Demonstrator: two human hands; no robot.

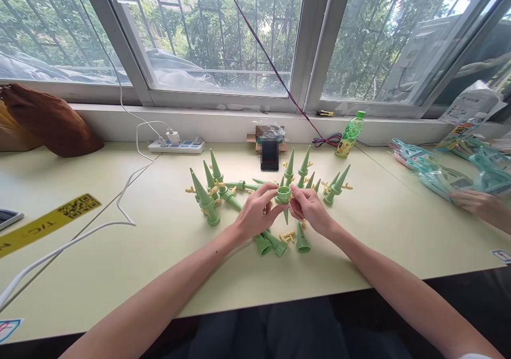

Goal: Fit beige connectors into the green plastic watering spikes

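Both hands hold one green plant watering spike [283, 193], its round open collar up and its tip pointing down. My left hand [259, 210] pinches the collar from the left with thumb and fingers. From the right, my right hand [311, 210] grips the same collar, its fingers curled. Upright green spikes with small yellow valves stand to the left [204, 199] and to the right [337, 186]. Beneath my hands lie loose green spike bodies [303, 242] with open ends, beside a yellow valve piece [287, 236]. My hands hide some parts behind them.
A phone [270, 155] leans on a small box at the back. A green-capped bottle [350, 134] and a power strip [178, 146] stand near the window. A white cable [120, 199] crosses the left side. At right, another person's hand [475, 202] touches bagged plastic items [435, 175].
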